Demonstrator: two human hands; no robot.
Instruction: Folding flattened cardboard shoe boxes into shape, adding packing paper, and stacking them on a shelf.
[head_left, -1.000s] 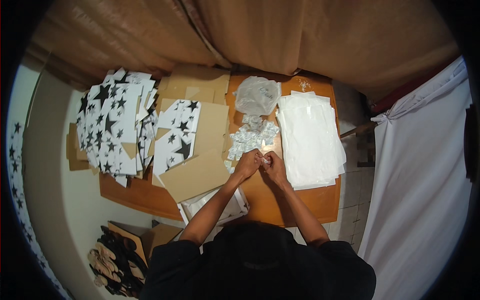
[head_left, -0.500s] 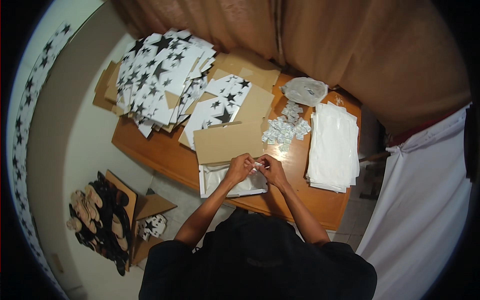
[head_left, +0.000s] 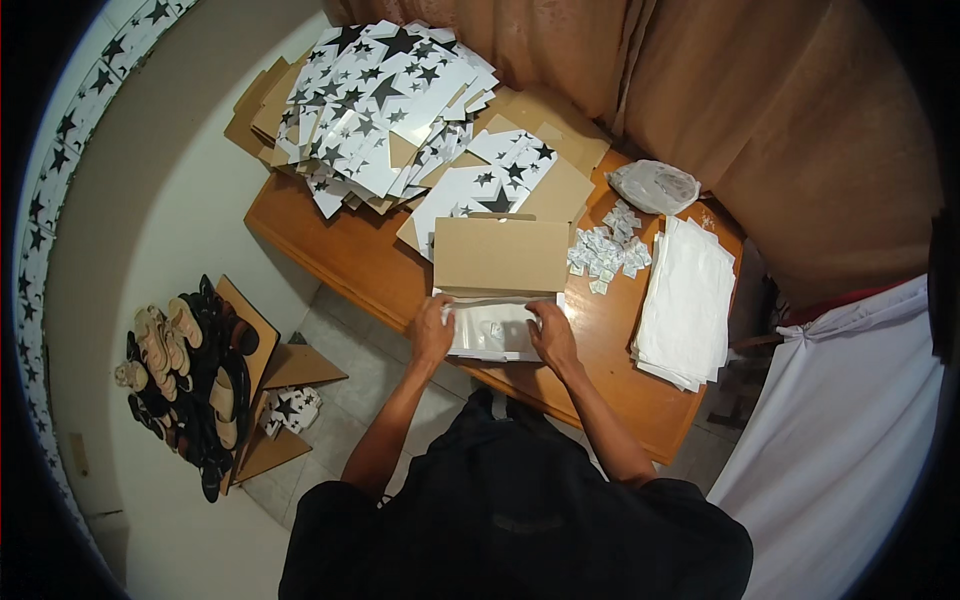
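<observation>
We find the box on the near edge of the wooden table, directly before the person, its brown-faced lid raised on the far side. White lining paper lies inside, and a small pale packet rests on it, near the middle. We note the left hand at the box's left side and the right hand at its right, well apart, fingers bent toward the interior; we cannot tell whether either is clamped on the lining or the wall. Right of the lid we record a loose heap of similar packets, then a stack of white sheets, with a clear plastic bag beyond. Star-printed cardboard is piled at the table's far left.
</observation>
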